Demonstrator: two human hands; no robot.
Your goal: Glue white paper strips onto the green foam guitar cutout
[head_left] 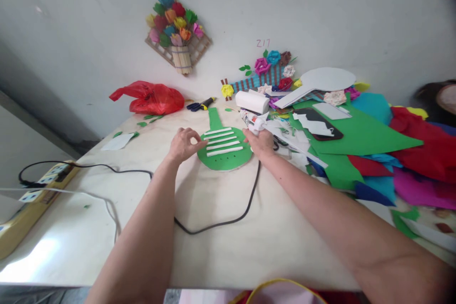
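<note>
Green long-necked cutout lies flat on the table between your two sets of fingers, neck pointing away from you. Your left hand curves thumb and forefinger into a loose ring by the left ends of the white strips; whether they pinch one, I cannot tell. Your right hand's fingers wrap around the glue gun, just beyond the cutout's right edge. You seem to be gluing strips across it; the next move calls for light, level pressure, nozzle clear of your left fingertips.
</note>
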